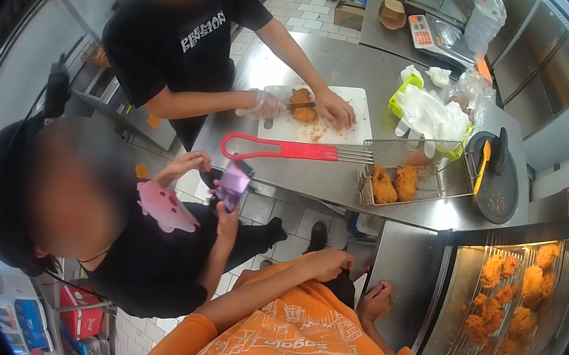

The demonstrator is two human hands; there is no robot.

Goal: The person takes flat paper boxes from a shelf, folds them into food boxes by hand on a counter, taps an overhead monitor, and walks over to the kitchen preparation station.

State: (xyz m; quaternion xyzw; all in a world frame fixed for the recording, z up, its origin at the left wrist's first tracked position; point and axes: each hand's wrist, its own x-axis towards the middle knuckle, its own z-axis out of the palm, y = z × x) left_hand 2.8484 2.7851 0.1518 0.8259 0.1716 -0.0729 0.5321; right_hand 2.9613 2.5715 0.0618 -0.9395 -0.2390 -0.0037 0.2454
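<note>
My left hand (332, 263) is held in front of my waist, its fingers curled in and nothing visible in them. My right hand (376, 301) rests loosely closed at the edge of a steel counter (409, 283), left of the heated display cabinet. Fried chicken pieces (532, 283) lie on wire racks inside that cabinet. Beyond my hands, a wire fry basket (431, 187) with a red handle (287, 150) stands on the steel table, with fried pieces (406, 183) in it. Neither hand touches the basket.
Across the table, a co-worker holds a knife (299, 106) to a fried piece (303, 95) on a white cutting board (356, 105). Another person at left holds a phone (233, 184). A dark round lid (500, 195) with yellow tongs (485, 162) lies at the right.
</note>
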